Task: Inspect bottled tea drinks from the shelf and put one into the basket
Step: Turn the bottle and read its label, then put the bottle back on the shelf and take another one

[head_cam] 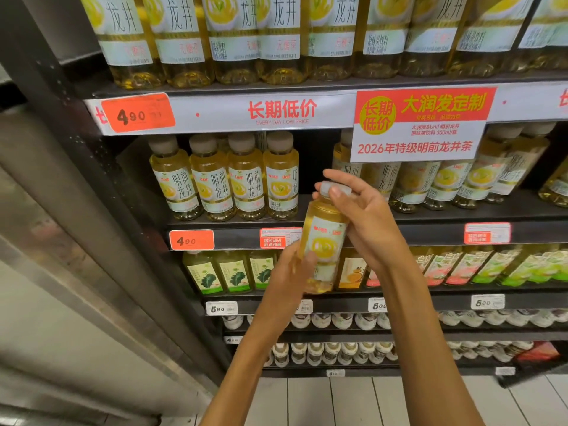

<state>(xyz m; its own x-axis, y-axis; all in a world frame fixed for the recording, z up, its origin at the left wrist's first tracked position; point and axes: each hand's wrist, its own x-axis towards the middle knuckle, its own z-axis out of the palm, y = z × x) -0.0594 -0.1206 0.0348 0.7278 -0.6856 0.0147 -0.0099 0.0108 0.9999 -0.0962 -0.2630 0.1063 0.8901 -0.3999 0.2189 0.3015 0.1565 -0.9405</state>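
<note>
Both hands wrapped on one tea bottle [322, 241], held upright with a slight tilt in front of the shelves. Left hand [292, 272] grasping the lower body from the left, thumb across the label just under the yellow emblem. Right hand [365, 216] closed around the neck and pale cap [330, 188], fingers curled over the top, palm against the bottle's right side. Amber liquid visible above and below the white label.

Directly behind, on the middle shelf [430, 232], a gap in the row, with four matching bottles [227, 179] to the left and more to the right under a hanging red-and-white promotional sign [421, 124]. Orange price tag [191, 240] reading 4.90 on that shelf's edge. Larger bottles of the same tea [276, 38] along the top shelf. Green-labelled drinks [233, 275] one level down, small pale-capped bottles lower still. Tiled floor [353, 401] at the bottom. Basket out of sight.
</note>
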